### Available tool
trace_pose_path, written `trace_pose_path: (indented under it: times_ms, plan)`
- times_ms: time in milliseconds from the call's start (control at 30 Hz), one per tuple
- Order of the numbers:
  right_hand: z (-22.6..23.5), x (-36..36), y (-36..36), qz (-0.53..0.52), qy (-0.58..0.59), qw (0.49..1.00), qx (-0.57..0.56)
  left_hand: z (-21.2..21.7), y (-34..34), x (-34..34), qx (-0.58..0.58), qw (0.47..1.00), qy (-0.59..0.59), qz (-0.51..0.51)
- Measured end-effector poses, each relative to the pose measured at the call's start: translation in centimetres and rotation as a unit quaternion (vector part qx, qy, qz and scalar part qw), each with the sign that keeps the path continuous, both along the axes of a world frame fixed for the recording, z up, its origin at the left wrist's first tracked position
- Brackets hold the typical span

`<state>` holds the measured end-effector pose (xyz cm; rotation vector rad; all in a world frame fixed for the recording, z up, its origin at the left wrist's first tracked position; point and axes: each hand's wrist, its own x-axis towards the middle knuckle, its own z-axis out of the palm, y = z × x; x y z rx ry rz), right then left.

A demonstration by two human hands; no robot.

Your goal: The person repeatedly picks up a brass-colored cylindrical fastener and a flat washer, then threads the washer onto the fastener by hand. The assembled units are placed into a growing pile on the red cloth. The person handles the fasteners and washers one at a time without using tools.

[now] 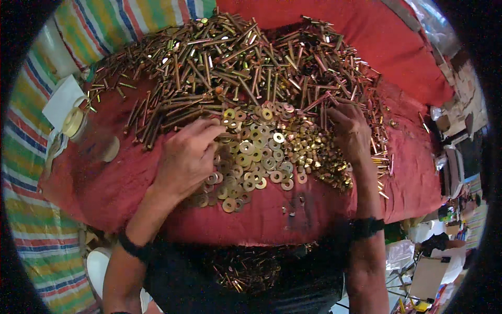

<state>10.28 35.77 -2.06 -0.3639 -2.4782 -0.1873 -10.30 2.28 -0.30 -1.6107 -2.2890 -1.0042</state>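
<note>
A big heap of long brass-coloured bolts [235, 63] covers the far part of a red cloth [104, 188]. In front of it lies a pile of flat washers [251, 157], and to its right a pile of small nuts [314, 152]. My left hand [185, 157] rests palm down at the left side of the washers, fingers curled toward the bolts; whether it holds anything is hidden. My right hand [351, 131] reaches into the edge of the bolt heap above the nuts, fingers bent over the bolts. Both wrists wear dark bands.
A roll of tape [73, 121] and a white paper [61, 99] lie at the left on the cloth. A striped tarp [36, 230] lies underneath and behind. A dark container with more bolts [246, 272] sits in my lap. Clutter stands at the right.
</note>
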Motion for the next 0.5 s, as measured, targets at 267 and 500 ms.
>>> trace_pose_path:
  times_ms: [267, 500]
  plan:
    - [2.0, -0.5, -1.0, 0.011, 0.028, 1.000, 0.002, -2.6, 1.7, -2.3, -0.068, 0.987, 0.141, -0.023]
    - [4.4, 0.1, -7.4, 0.027, 0.188, 0.875, -0.446, -2.3, 1.8, -2.9, 0.055, 0.993, 0.108, -0.004]
